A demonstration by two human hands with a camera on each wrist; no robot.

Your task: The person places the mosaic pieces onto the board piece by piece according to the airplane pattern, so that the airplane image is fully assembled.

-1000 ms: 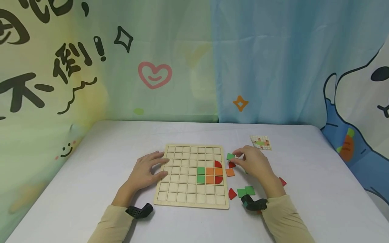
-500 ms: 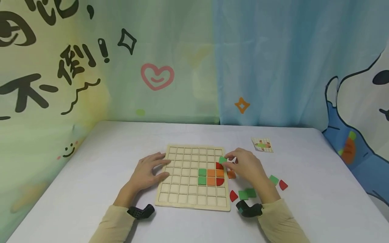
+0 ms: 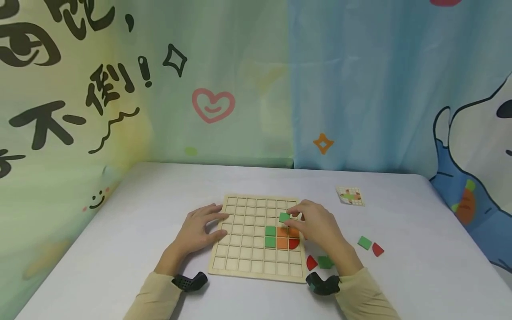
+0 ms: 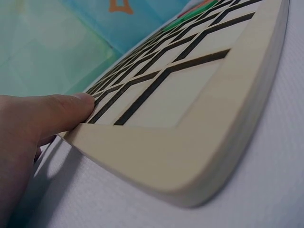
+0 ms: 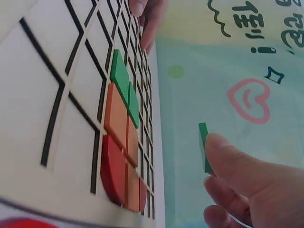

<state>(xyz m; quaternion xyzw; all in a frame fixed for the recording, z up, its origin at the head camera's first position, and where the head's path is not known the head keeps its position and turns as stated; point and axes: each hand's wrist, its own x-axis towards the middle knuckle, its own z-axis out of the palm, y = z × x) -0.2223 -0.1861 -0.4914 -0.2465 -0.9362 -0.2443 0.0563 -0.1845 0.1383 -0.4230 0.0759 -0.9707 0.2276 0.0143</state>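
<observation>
A green square tile (image 3: 284, 217) is pinched between the thumb and fingers of my right hand (image 3: 318, 226), held just over the right part of a wooden grid board (image 3: 240, 252). In the right wrist view the same green tile (image 5: 204, 147) stands edge-on at the thumb tip. Set into the board are two green tiles (image 3: 270, 242), orange square tiles (image 3: 282, 243) and a red rounded piece (image 3: 294, 243); another red piece (image 5: 113, 166) shows in the right wrist view. My left hand (image 3: 200, 231) rests on the board's left edge, its thumb (image 4: 61, 111) touching the frame.
Loose on the table right of the board lie a red piece (image 3: 311, 262), a green tile (image 3: 325, 262), another green tile (image 3: 364, 242) and another red piece (image 3: 378, 250). A patterned card (image 3: 350, 195) lies farther back. My right forearm may cover more pieces.
My right hand has picked up the green tile from beside the board and carried it left over the grid. My left hand stays on the board's edge. The head view has shifted slightly.
</observation>
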